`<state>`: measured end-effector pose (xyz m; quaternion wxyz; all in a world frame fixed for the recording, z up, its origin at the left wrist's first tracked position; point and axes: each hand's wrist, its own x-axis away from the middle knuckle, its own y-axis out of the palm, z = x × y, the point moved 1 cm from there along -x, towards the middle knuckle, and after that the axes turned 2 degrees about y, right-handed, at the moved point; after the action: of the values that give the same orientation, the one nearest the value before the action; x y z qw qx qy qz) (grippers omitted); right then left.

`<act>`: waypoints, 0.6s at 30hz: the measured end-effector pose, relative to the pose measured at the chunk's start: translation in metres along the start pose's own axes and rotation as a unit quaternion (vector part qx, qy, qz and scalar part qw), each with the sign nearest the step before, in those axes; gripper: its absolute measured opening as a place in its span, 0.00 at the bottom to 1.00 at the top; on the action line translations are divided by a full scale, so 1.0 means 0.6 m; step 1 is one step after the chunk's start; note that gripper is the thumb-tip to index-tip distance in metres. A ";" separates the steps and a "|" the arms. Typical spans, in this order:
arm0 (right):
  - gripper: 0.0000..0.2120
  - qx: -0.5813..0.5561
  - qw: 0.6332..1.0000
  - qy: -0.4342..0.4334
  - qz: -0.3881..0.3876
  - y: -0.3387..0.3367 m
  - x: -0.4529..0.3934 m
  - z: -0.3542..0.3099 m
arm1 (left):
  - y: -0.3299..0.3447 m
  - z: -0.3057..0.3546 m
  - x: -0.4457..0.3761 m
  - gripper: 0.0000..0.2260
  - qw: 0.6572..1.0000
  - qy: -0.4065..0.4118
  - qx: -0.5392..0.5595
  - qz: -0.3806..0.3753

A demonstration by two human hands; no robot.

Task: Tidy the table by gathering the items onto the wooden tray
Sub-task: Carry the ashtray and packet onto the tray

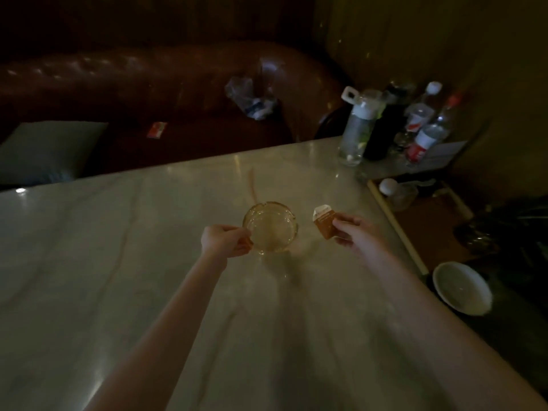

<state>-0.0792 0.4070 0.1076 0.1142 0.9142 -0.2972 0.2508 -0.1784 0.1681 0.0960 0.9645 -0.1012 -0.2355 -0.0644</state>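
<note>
1. Glass, yellow and round: an ashtray (pixel 270 226) sits in the middle of the frame on the pale counter (pixel 118 247).
2. The left hand (pixel 225 241) is pinched shut on the ashtray's near rim. I cannot tell if the ashtray is lifted or resting on the counter.
3. The right hand (pixel 351 231) is closed on a small orange box (pixel 324 221) with a white flap, just right of the ashtray. The box looks held up off the counter.
4. The wooden tray (pixel 397 229) is at the right of the frame, by the counter's edge. A clear cup (pixel 398 192) with a white lid lies in it.
5. Bottles (pixel 394 123) stand in the upper right. A white bowl (pixel 462 287) sits at the lower right.
6. My guess is that this is the picking-up step, with both hands full.
7. Next, both hands should go right to the tray and set the things down on its bare brown part. The ashtray is glass, so it needs a soft landing.
</note>
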 end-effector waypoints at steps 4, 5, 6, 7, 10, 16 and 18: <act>0.15 -0.021 1.000 0.007 0.021 -0.106 -0.023 -0.023 | 0.112 0.005 0.013 0.04 1.000 -0.008 0.006 -0.016; 0.14 -0.026 0.999 0.007 0.030 -0.130 -0.029 -0.027 | 0.140 0.006 0.016 0.03 1.000 -0.009 0.008 -0.018; 0.14 -0.030 0.999 0.008 0.038 -0.155 -0.036 -0.029 | 0.167 0.006 0.018 0.03 1.000 -0.010 0.009 -0.020; 0.13 -0.032 0.998 0.007 0.044 -0.178 -0.044 -0.032 | 0.192 0.006 0.020 0.03 1.000 -0.010 0.011 -0.022; 0.13 -0.041 0.997 0.010 0.063 -0.240 -0.065 -0.035 | 0.258 0.002 0.025 0.03 0.999 -0.020 0.007 -0.024; 0.08 -0.061 0.992 0.037 0.102 -0.335 -0.106 -0.034 | 0.365 -0.004 0.031 0.03 0.999 -0.035 -0.018 -0.030; 0.10 -0.061 0.990 0.038 0.125 -0.354 -0.120 -0.033 | 0.391 -0.007 0.032 0.03 0.998 -0.037 -0.021 -0.035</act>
<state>-0.0095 0.6183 0.0740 0.1483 0.8510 -0.4193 0.2794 -0.1194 0.3938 0.0625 0.9499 -0.1158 -0.2728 -0.0992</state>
